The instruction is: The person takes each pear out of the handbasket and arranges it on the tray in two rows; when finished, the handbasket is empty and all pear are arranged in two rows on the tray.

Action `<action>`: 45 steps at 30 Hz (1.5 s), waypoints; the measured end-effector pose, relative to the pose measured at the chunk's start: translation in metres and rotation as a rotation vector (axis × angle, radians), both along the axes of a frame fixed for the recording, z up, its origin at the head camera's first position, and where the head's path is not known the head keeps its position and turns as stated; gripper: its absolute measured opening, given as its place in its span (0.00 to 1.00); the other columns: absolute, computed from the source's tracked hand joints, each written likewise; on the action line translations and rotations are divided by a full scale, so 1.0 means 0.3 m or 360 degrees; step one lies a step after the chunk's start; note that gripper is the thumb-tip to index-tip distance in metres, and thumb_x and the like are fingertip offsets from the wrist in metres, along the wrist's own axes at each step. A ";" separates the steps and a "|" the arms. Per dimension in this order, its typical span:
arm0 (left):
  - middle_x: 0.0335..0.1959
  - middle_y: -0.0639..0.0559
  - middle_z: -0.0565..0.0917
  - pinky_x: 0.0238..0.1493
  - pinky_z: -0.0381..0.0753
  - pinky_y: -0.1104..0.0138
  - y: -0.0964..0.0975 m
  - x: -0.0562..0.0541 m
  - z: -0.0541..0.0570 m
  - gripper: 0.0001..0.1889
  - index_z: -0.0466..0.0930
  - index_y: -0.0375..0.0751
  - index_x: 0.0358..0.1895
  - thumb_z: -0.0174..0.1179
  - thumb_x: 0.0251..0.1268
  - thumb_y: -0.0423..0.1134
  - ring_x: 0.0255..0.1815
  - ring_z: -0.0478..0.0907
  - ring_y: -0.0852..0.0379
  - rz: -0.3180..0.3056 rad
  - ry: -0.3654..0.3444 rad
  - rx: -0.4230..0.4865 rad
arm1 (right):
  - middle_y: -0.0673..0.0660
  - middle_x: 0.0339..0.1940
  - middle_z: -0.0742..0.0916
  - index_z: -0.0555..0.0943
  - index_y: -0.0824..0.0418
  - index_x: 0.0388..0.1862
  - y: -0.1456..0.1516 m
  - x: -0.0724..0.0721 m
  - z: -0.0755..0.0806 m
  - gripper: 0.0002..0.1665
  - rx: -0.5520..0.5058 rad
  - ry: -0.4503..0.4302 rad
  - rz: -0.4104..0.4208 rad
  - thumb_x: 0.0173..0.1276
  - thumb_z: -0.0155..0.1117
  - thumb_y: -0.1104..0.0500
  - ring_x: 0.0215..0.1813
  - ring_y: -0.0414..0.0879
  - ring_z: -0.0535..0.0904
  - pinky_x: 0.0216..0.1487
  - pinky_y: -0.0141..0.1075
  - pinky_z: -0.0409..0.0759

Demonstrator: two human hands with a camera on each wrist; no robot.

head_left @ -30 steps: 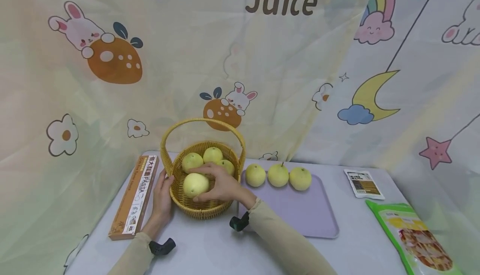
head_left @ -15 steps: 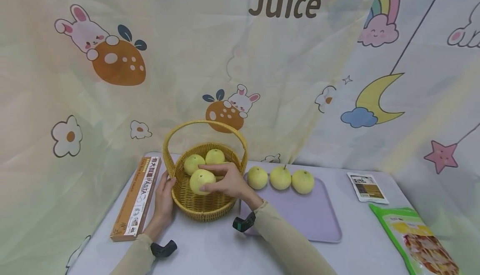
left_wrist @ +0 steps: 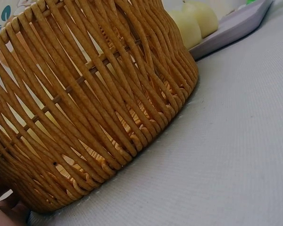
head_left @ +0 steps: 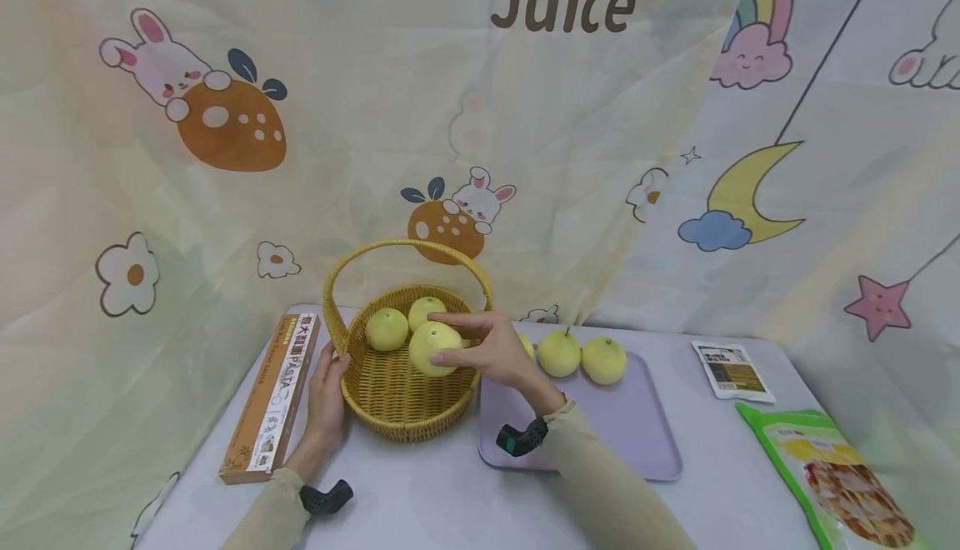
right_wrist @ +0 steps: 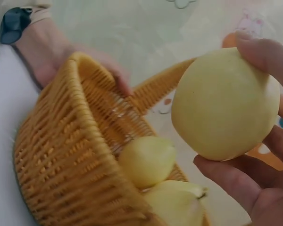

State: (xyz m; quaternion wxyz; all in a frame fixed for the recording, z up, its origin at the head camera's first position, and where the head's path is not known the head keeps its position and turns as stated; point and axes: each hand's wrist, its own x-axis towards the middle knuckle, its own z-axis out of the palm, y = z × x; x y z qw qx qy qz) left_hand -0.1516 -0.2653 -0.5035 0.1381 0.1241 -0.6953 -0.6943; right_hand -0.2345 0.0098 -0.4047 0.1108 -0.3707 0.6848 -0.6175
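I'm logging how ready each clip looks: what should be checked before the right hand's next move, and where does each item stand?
1. Right hand has the held pear secure: ok, thumb and fingers pinch it.
2. Left hand steadies the basket: ok, it's at the left side.
3. Basket upright on the table: ok.
4. Tray has room: ok, its near part is bare.
5. Held pear clear of the handle: cannot tell, the right hand hides part.

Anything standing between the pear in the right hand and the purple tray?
Yes: the right rim of the basket and the right side of its handle stand between the held pear and the tray. Three pears line the tray's back edge.
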 end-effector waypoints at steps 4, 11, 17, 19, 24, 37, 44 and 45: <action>0.86 0.49 0.61 0.85 0.61 0.55 -0.005 -0.001 -0.005 0.30 0.48 0.61 0.88 0.37 0.88 0.52 0.83 0.63 0.48 -0.0003 -0.0004 -0.0017 | 0.55 0.63 0.89 0.87 0.55 0.65 0.055 0.006 0.020 0.31 -0.0010 -0.0013 -0.0039 0.62 0.82 0.63 0.55 0.44 0.89 0.48 0.33 0.89; 0.87 0.52 0.59 0.87 0.57 0.53 -0.007 -0.007 -0.008 0.31 0.49 0.60 0.88 0.37 0.88 0.53 0.85 0.59 0.48 -0.0001 0.0016 -0.0039 | 0.58 0.61 0.91 0.87 0.61 0.64 0.143 0.012 0.036 0.31 -0.0076 0.0052 -0.0101 0.60 0.82 0.67 0.61 0.48 0.88 0.55 0.37 0.90; 0.87 0.52 0.59 0.87 0.56 0.53 -0.006 -0.014 -0.010 0.31 0.48 0.59 0.88 0.38 0.88 0.52 0.85 0.59 0.50 -0.0004 0.0014 -0.0024 | 0.57 0.59 0.91 0.86 0.66 0.64 0.227 0.004 0.034 0.32 -0.0100 0.0043 -0.0137 0.59 0.83 0.67 0.58 0.47 0.89 0.54 0.39 0.91; 0.87 0.53 0.59 0.88 0.55 0.53 -0.007 -0.016 -0.011 0.31 0.48 0.59 0.88 0.38 0.88 0.52 0.86 0.59 0.50 -0.0007 0.0022 -0.0013 | 0.57 0.60 0.91 0.86 0.65 0.64 0.256 -0.003 0.030 0.32 -0.0078 0.0056 -0.0157 0.59 0.83 0.67 0.58 0.46 0.89 0.54 0.38 0.90; 0.87 0.53 0.58 0.88 0.54 0.53 -0.008 -0.015 -0.013 0.31 0.49 0.58 0.88 0.38 0.88 0.50 0.86 0.58 0.51 -0.0024 0.0037 0.0003 | 0.57 0.61 0.90 0.87 0.61 0.64 0.334 -0.010 0.032 0.32 -0.0017 0.0075 -0.0246 0.59 0.83 0.66 0.57 0.46 0.89 0.53 0.35 0.90; 0.85 0.48 0.62 0.85 0.61 0.61 -0.011 -0.005 -0.012 0.31 0.47 0.62 0.88 0.36 0.89 0.53 0.83 0.63 0.49 -0.0029 -0.0002 0.0001 | 0.46 0.58 0.92 0.85 0.61 0.67 0.576 -0.058 0.034 0.31 0.0110 0.0146 -0.0606 0.63 0.80 0.65 0.55 0.42 0.89 0.52 0.30 0.89; 0.86 0.48 0.61 0.86 0.58 0.53 -0.006 0.000 -0.006 0.30 0.47 0.62 0.88 0.36 0.89 0.52 0.83 0.63 0.48 -0.0025 -0.0007 0.0002 | 0.40 0.58 0.91 0.83 0.65 0.69 0.701 -0.068 0.025 0.31 0.0052 0.0065 -0.0805 0.66 0.79 0.65 0.56 0.35 0.88 0.55 0.26 0.86; 0.86 0.48 0.61 0.86 0.59 0.53 -0.006 -0.001 -0.006 0.30 0.47 0.62 0.88 0.36 0.89 0.52 0.83 0.63 0.48 -0.0023 -0.0009 0.0001 | 0.40 0.58 0.91 0.82 0.65 0.69 0.718 -0.068 0.021 0.31 0.0037 0.0048 -0.0828 0.67 0.78 0.65 0.57 0.35 0.88 0.55 0.25 0.86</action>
